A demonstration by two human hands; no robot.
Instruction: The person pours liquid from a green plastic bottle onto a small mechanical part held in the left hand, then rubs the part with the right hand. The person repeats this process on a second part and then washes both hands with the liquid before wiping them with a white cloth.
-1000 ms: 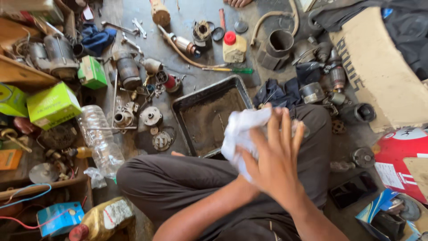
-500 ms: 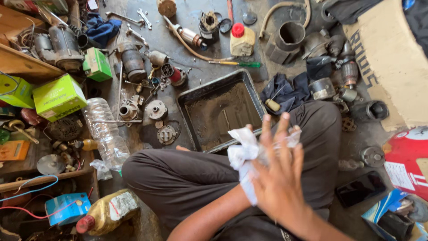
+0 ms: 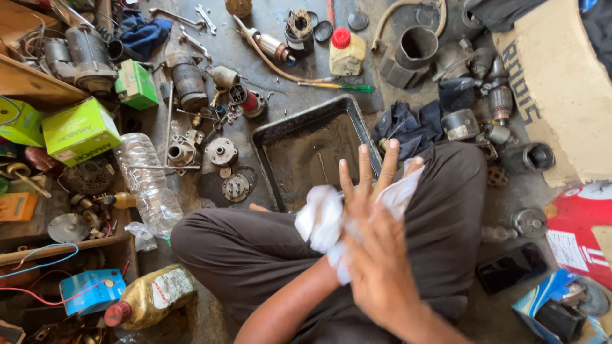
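Right hand (image 3: 376,255) is lying flat with fingers spread wide, pressing on a white cloth (image 3: 324,220) over the person's crossed legs. The cloth is looking crumpled and bunched, sticking out left and right of the hand. Left hand is hiding under the cloth and right hand; cannot tell its grip. A dirty black tray (image 3: 312,150) is sitting on the floor just beyond, with a clear plastic bottle (image 3: 145,181) to its left.

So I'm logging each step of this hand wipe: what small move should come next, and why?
Probably draw the rag along the spread fingers. It is bunched between both hands, the right hand on top with its fingers fanned out and bare; the left hand is hidden beneath. Only the palms are covered.
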